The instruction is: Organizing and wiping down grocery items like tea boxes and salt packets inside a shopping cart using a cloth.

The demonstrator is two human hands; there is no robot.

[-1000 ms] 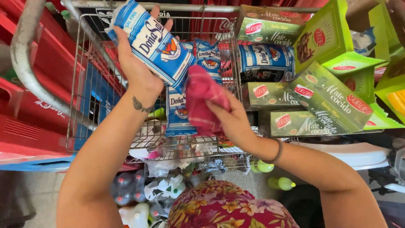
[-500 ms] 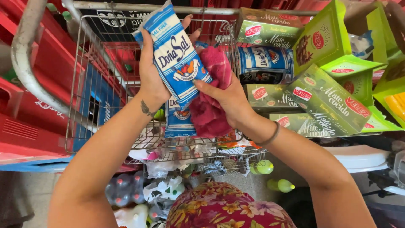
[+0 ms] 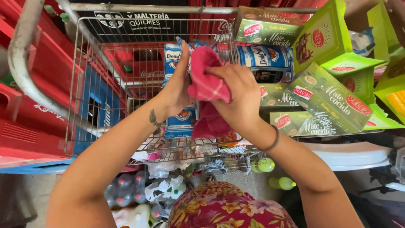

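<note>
Wiping at frame centre: our right hand (image 3: pixel 238 90) grips the pink cloth (image 3: pixel 206 84); left hand (image 3: pixel 179 86) clasps the blue-white packet (image 3: pixel 179 120) over the cart (image 3: pixel 90 84); other packets unwiped.

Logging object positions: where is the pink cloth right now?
In the head view, centre frame, the pink cloth is gripped by the right hand and pressed against the blue-and-white packet in the left hand, over the wire cart.

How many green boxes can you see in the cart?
6 green boxes at least: one top centre, one upright behind it, one large tilted, two lying flat beneath, one at the right edge. More may be hidden.
</note>
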